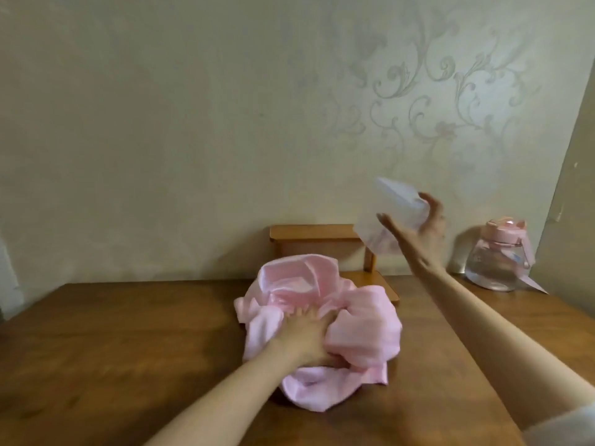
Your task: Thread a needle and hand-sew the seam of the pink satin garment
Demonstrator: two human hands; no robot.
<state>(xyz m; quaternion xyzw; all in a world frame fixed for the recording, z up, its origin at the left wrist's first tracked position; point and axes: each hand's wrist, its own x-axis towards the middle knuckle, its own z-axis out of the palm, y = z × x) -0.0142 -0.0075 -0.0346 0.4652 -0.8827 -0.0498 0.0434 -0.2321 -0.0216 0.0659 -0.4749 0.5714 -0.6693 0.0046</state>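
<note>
Garment (363, 329) bunched on table (128, 349) just before shelf (315, 232), clutched by left hand (306, 336), fingers (302, 313) curled into folds. Clear plastic box (396, 204) gripped by right hand (425, 233) above shelf's right end. Box best lowered beside shelf; slippery satin best held pinned.

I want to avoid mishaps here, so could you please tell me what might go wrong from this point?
1. The right hand holds the clear plastic container aloft and tilted, near the water bottle. A swing could knock the bottle or spill whatever is inside.
2. The left hand bunches the pink satin garment, which may crease or slide on the table.
</note>
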